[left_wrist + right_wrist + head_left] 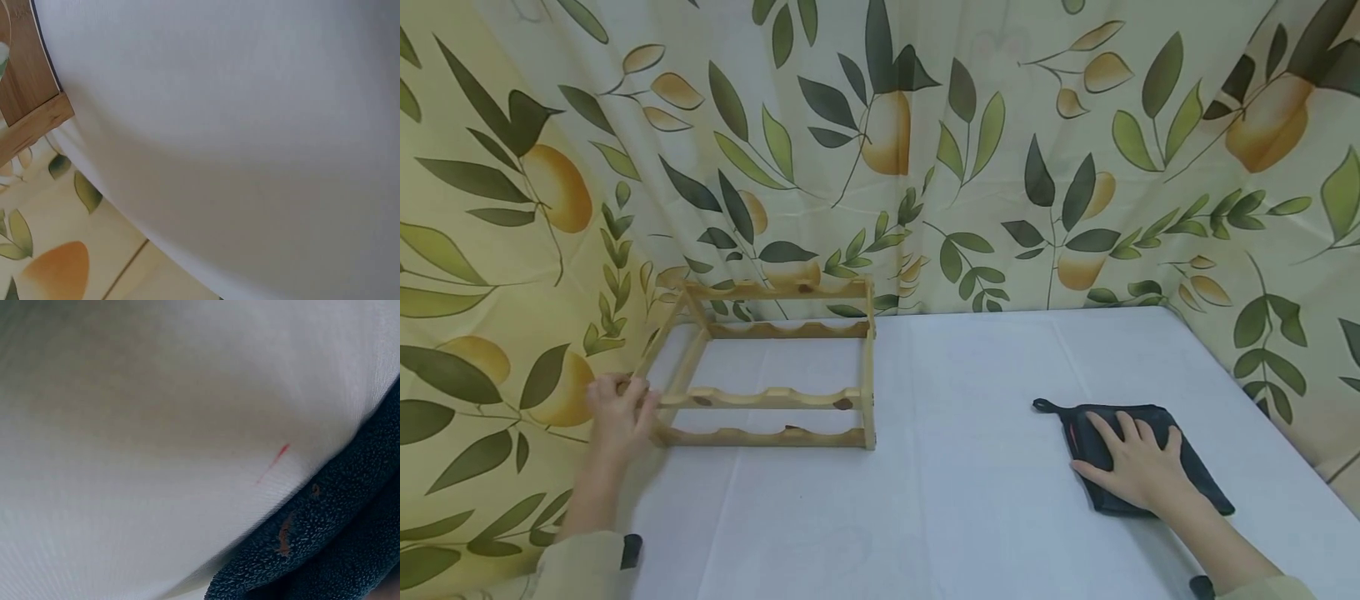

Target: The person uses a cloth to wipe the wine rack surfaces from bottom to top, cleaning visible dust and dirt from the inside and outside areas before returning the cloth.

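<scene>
A two-tier wooden bottle rack [771, 398] with scalloped rails stands at the left of the table; part of its wood [28, 59] enters the left wrist view's upper left corner. At its near left corner my left hand [619, 408] grips the frame, fingers bent over the top. My right hand [1138, 467] lies palm down with spread fingers on a folded dark blue towel [1202, 479], whose hanging loop points left. The towel's looped pile [312, 531] with small brownish spots fills the right wrist view's lower right. Neither hand's fingers show in the wrist views.
A white cloth [940, 467] covers the table, and a small red mark [275, 461] shows on it beside the towel. Behind and to the left hangs a curtain [970, 158] printed with fruit and leaves. The table's right edge slopes down toward the lower right.
</scene>
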`<state>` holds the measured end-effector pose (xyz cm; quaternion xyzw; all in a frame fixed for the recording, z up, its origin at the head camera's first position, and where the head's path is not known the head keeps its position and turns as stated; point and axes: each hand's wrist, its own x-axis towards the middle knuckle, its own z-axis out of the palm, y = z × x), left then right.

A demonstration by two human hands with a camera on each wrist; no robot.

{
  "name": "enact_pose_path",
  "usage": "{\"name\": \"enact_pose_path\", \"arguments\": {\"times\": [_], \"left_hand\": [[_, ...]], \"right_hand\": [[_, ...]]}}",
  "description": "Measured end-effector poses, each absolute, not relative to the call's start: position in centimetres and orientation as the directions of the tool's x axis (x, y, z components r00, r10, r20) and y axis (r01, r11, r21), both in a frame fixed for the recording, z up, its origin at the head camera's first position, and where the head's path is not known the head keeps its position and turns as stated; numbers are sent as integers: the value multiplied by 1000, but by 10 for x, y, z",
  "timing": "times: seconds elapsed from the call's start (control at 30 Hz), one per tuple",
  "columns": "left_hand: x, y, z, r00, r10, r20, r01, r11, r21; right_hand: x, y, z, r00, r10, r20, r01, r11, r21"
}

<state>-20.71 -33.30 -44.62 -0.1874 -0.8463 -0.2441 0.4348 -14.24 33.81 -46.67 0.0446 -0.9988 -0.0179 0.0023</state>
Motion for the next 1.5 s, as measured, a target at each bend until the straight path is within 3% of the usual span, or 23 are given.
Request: {"name": "enact_pose_path", "arguments": {"times": [0.57, 0.97, 1.27, 1.5], "left_hand": [[-205, -293, -445, -501, 127, 856, 566, 796, 214], [-209, -274, -449, -440, 167, 882, 609, 778, 156], [-208, -257, -450, -489, 178, 854, 601, 778, 182], [-211, -242, -450, -463, 227, 857, 620, 774, 130]], "right_hand": [[-146, 330, -465, -994, -109, -11, -110, 991, 78], [-149, 339, -470, -984, -159, 82, -152, 985, 83], [-149, 341, -467, -980, -161, 114, -158, 987, 41], [-147, 344, -458, -976, -137, 169, -139, 990, 5]]}}
